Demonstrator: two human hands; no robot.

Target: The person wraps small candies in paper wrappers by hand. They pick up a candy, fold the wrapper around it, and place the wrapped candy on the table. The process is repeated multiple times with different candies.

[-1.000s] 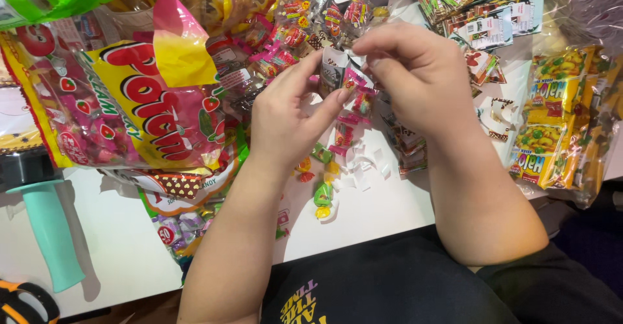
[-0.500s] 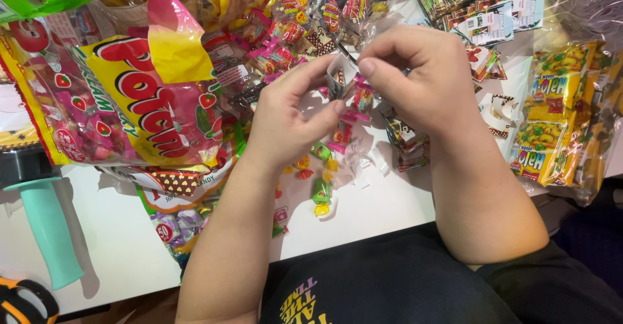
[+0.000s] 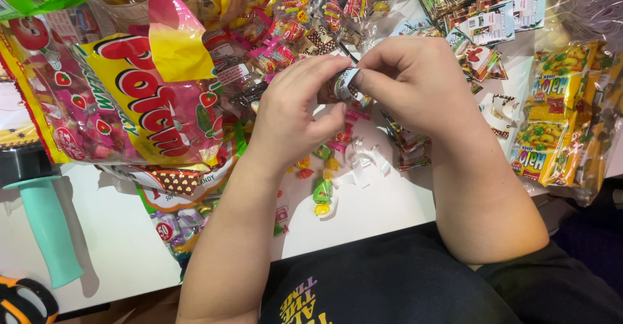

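Candy bag (image 3: 139, 103), seemingly full

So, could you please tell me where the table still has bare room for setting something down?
Bare white table shows between the teal handle and the left forearm, and a smaller patch between both forearms, below the loose wrapped candies. The back is crowded with the big candy bag and sachets.

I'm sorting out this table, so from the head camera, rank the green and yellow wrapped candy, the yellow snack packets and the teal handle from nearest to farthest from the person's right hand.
From the right hand:
1. Green and yellow wrapped candy, on the white table just below the hands.
2. Yellow snack packets, stacked at the table's right edge.
3. Teal handle, far left, near the table's front edge.
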